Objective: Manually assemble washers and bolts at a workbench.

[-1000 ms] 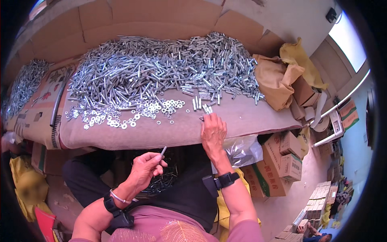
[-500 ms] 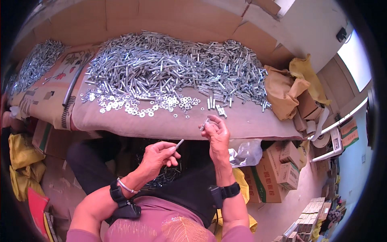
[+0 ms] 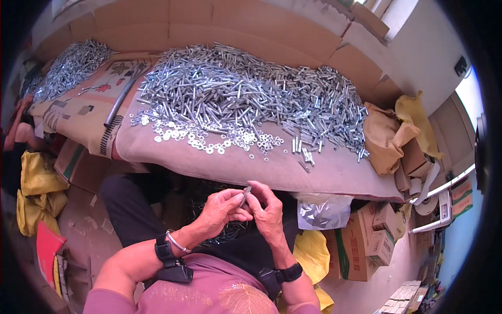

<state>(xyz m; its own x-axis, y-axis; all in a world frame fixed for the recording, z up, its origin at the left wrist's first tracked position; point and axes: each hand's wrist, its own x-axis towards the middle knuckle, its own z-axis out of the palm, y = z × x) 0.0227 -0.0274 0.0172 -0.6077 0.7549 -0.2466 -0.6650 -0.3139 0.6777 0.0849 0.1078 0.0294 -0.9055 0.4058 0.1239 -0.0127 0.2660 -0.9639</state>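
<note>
My left hand [image 3: 222, 212] and my right hand [image 3: 266, 212] meet in front of the padded surface's near edge. The left one pinches a slim metal rod [image 3: 244, 195], mostly covered by fingers. My right thumb and fingers close on the same spot; any small part between them is hidden. Beyond lies a wide heap of short metal rods [image 3: 225, 86]. Flat washers [image 3: 196, 141] are scattered along its front. Several rods [image 3: 308, 156] lie apart from the heap, and a single one [image 3: 304, 166] lies nearer me.
A long metal bar [image 3: 119, 102] rests on the patterned cloth at left, near a second heap [image 3: 76, 68]. Another person's arm [image 3: 21, 118] shows at the far left. A clear plastic bag [image 3: 324, 212] hangs by cardboard boxes [image 3: 355, 240]. Yellow sacks [image 3: 42, 172] lie on the floor.
My right hand has come down and left from above the padded edge to meet my left hand at the rod. A loose rod now shows nearer me. The view has shifted slightly.
</note>
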